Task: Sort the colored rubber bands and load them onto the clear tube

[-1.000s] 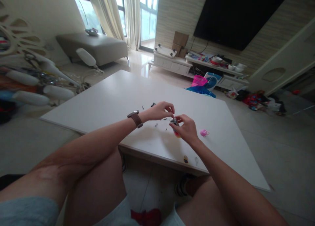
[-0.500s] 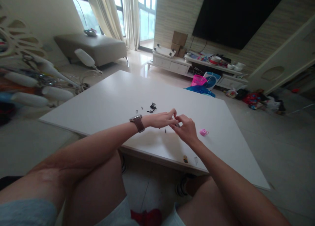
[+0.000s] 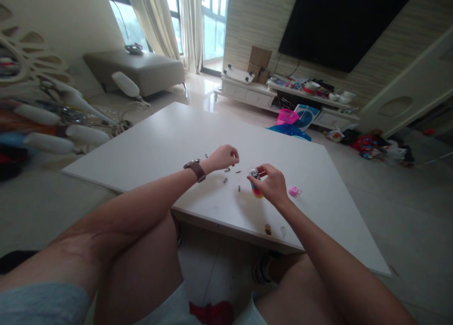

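My right hand (image 3: pixel 271 183) holds a small clear container (image 3: pixel 255 189) with colourful contents above the white table (image 3: pixel 304 164). To its left, my left hand (image 3: pixel 222 158), with a watch (image 3: pixel 197 169) on the wrist, is closed with curled fingers; what it pinches, if anything, is too small to make out. Several small dark clips lie below and beside it, among them one clip (image 3: pixel 225 180) and another (image 3: pixel 239 188). A pink piece (image 3: pixel 294 191) sits right of my right hand. Near the front edge lie a yellow and dark figure (image 3: pixel 268 229) and a clear piece (image 3: pixel 283 231).
My legs are under the table's front edge. Beyond the table stand a low white cabinet (image 3: pixel 244 96), a pink basket (image 3: pixel 287 116) and a grey bench (image 3: pixel 141 72). White lamp arms (image 3: pixel 87 134) reach in at the left.
My left hand has moved left, away from my right hand, and now covers the pile of dark pieces. The container in my right hand has come into view, and more clips show on the table.
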Motion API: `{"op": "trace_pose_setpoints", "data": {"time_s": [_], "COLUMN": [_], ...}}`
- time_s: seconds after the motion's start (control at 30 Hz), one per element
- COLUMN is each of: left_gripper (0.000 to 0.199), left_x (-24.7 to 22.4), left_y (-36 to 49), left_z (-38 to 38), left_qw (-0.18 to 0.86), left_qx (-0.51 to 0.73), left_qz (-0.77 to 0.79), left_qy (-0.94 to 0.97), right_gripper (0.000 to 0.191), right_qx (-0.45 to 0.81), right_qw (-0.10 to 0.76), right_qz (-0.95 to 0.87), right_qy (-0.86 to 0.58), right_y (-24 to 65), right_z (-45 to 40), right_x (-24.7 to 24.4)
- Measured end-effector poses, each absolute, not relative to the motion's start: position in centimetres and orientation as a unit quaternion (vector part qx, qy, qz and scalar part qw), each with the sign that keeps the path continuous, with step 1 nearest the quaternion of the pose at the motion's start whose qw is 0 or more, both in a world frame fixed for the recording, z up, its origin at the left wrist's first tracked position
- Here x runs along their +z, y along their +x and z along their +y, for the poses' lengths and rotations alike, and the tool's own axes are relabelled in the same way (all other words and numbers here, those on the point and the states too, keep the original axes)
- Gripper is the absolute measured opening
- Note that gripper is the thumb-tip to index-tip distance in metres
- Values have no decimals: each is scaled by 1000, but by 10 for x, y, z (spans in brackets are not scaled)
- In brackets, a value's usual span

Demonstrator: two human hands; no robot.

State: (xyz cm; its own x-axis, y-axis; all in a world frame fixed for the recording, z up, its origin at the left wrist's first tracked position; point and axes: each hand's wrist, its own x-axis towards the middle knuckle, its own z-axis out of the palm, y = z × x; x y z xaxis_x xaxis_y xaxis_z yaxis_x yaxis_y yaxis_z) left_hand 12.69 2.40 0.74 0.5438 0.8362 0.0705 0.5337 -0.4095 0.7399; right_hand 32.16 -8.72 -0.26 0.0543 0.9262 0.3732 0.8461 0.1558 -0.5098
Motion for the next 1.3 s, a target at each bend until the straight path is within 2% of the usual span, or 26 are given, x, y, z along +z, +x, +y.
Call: {"op": "trace_pose_setpoints", "data": {"time_s": [0.1, 0.2, 0.37, 0.63, 0.73, 0.87, 1.07, 1.23, 1.3], "left_gripper": [13, 12, 13, 17, 23, 14, 10, 19, 17], "left_x": [-20, -44, -54, -57, -63, -72, -70, -62, -65], "left_y": [121, 122, 136, 159, 164, 167, 163, 136, 125], "left_z": [31, 27, 15, -5, -9, -12, 5, 52, 70], "left_qw": [327, 307, 275, 340, 286, 203, 207, 167, 150], "left_qx": [-6, -76, -60, -8, 7, 31, 16, 53, 64], "left_qz": [490, 504, 504, 472, 471, 445, 424, 421, 391], "left_qy": [808, 804, 817, 813, 834, 872, 881, 890, 906], "right_gripper": [26, 27, 26, 26, 25, 24, 25, 26, 25], "right_qx": [56, 52, 45, 55, 59, 60, 64, 67, 70], "right_qw": [328, 330, 331, 327, 324, 322, 324, 327, 326], "right_qz": [-682, -681, -681, -672, -671, -673, -672, -676, -677], "right_qy": [-651, -651, -652, -663, -664, -663, -663, -657, -656], "right_y": [325, 327, 329, 332, 332, 332, 334, 334, 334], "right_z": [-86, -85, -86, -87, -87, -87, -87, -87, -88], "right_x": [-4, -5, -2, 3, 3, 2, 2, 2, 3]}}
